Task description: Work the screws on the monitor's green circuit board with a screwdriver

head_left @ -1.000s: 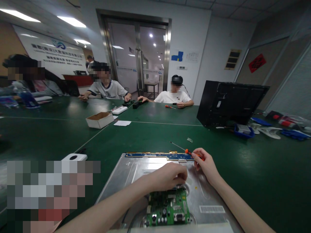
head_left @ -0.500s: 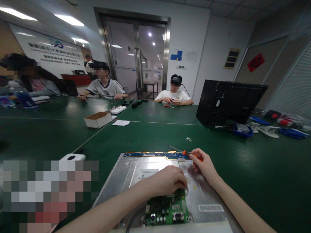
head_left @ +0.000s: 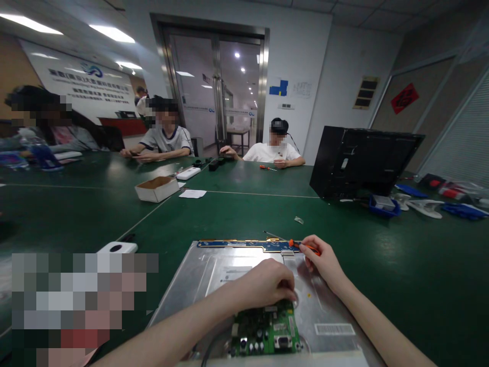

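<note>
Within the last 1 s, the left hand (head_left: pixel 269 280) has been lowered a little, and its fingertips are now brought to the upper right edge of the board (head_left: pixel 263 334). The screwdriver (head_left: pixel 291 243) has been tipped slightly, its shaft now seen lower, by the far edge of the strip (head_left: pixel 229 244). From this, the work is judged to be done by fingertip at the board's upper edge, with the screwdriver merely kept ready. The board is seated on the near part of the panel (head_left: pixel 334 308). In the left hand, thumb and fingers are curled close to each other; whether anything is pinched cannot be told, the contact being hidden. By the right hand (head_left: pixel 323 259), the screwdriver's handle is clamped between thumb and fingers, near the panel's far right corner.
</note>
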A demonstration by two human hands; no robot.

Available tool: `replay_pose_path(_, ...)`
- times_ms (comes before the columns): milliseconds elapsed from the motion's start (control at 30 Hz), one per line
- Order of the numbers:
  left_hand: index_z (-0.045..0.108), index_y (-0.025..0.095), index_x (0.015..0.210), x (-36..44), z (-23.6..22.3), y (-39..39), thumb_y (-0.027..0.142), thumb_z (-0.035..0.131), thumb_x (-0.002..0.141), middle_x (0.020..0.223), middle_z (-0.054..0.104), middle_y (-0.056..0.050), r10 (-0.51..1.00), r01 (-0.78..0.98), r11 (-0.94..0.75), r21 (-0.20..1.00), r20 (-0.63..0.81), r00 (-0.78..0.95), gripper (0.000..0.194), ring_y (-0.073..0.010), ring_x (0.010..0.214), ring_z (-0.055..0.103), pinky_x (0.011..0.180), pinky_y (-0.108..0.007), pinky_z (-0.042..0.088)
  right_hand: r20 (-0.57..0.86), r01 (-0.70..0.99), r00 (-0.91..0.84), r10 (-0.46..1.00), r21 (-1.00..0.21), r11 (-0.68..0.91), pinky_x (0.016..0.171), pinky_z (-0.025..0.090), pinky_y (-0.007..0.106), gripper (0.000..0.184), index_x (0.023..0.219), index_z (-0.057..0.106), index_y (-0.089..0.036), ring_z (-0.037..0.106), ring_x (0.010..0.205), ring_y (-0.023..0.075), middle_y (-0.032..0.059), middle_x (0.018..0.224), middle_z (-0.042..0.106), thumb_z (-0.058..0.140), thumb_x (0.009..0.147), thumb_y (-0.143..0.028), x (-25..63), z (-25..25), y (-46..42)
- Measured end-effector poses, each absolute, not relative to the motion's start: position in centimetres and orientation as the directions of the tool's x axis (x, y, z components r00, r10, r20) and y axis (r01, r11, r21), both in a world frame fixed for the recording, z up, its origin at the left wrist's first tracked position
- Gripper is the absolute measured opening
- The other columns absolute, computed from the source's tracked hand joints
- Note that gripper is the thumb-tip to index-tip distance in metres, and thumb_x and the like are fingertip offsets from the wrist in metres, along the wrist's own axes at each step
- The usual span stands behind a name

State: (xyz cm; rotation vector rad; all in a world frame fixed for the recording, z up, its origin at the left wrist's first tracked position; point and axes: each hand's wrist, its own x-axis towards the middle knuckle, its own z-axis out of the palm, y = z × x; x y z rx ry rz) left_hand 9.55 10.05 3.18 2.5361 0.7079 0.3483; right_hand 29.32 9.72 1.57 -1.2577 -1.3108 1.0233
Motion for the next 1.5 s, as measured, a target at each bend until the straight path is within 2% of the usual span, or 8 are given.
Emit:
replay_pose_path(133,0.079,0.019,0.082,9.6,3.2,9.9,0.02,0.08,0.081,0.076,0.076,-0.002,0.534,0.408,-0.756,0.512,0.121,0.837,0.002,-0.017,0.07,0.068,0.067,-0.023,0.044,0.112,0.14,0.049,0.993,-0.985,0.104,0.037,0.036,0.023,0.048,0.078,0.056,-0.022,0.044,0.038,0.0113,-0.007,0.047,0.05,0.073,0.067,-0.066,29.3,1.6,9.8)
replay_pose_path(300,0.079,0.018,0.085,9.6,3.2,9.5,0.004,0.076,0.077,0.079,0.076,-0.002,0.51,0.382,-0.777,0.5,0.143,0.848,0.016,-0.0169,0.073,0.068,0.071,-0.023,0.045,0.121,0.144,0.056,0.991,-0.983,0.112,0.036,0.035,0.022,0.049,0.077,0.056,-0.022,0.043,0.037,0.011,-0.0076,0.046,0.049,0.073,0.065,-0.067,29.2,1.4,10.0)
replay_pose_path(567,0.078,0.019,0.083,9.7,2.7,9.4,0.012,0.077,0.081,0.078,0.076,-0.001,0.512,0.4,-0.796,0.454,0.153,0.845,0.008,-0.018,0.073,0.068,0.073,-0.026,0.045,0.128,0.149,0.039,0.991,-0.981,0.12,0.035,0.034,0.022,0.046,0.078,0.056,-0.022,0.043,0.035,0.011,-0.0083,0.044,0.047,0.073,0.067,-0.064,29.3,1.0,10.0)
replay_pose_path(700,0.078,0.021,0.082,9.6,2.8,9.5,0.015,0.078,0.08,0.077,0.076,-0.001,0.51,0.391,-0.785,0.481,0.141,0.849,0.006,-0.0182,0.073,0.069,0.072,-0.026,0.046,0.134,0.161,0.03,0.991,-0.979,0.127,0.036,0.034,0.022,0.043,0.079,0.058,-0.022,0.043,0.035,0.011,-0.0085,0.043,0.047,0.073,0.07,-0.061,29.5,0.7,10.1)
replay_pose_path(967,0.079,0.021,0.094,9.0,3.6,10.0,-0.002,0.065,0.078,0.087,0.079,-0.001,0.455,0.338,-0.778,0.529,0.105,0.884,0.031,-0.0168,0.078,0.071,0.074,-0.023,0.048,0.139,0.171,0.028,0.99,-0.976,0.133,0.036,0.035,0.022,0.041,0.078,0.058,-0.022,0.044,0.035,0.011,-0.0086,0.044,0.047,0.073,0.07,-0.059,29.6,0.4,10.2)
replay_pose_path(1233,0.08,0.022,0.089,9.4,2.8,9.9,0.011,0.075,0.081,0.081,0.078,-0.001,0.514,0.393,-0.773,0.498,0.127,0.848,0.015,-0.0174,0.074,0.071,0.072,-0.023,0.047,0.133,0.172,0.033,0.991,-0.977,0.126,0.035,0.035,0.021,0.04,0.077,0.058,-0.022,0.044,0.035,0.0111,-0.0084,0.044,0.047,0.074,0.07,-0.058,29.5,0.5,10.1)
replay_pose_path(1500,0.081,0.023,0.087,9.3,3.1,9.8,0.006,0.074,0.079,0.08,0.078,0.001,0.451,0.33,-0.812,0.482,0.158,0.879,0.02,-0.0151,0.071,0.069,0.07,-0.022,0.046,0.131,0.174,0.024,0.991,-0.977,0.124,0.035,0.035,0.021,0.04,0.078,0.058,-0.022,0.044,0.036,0.011,-0.0081,0.045,0.048,0.074,0.069,-0.058,29.6,0.4,10.2)
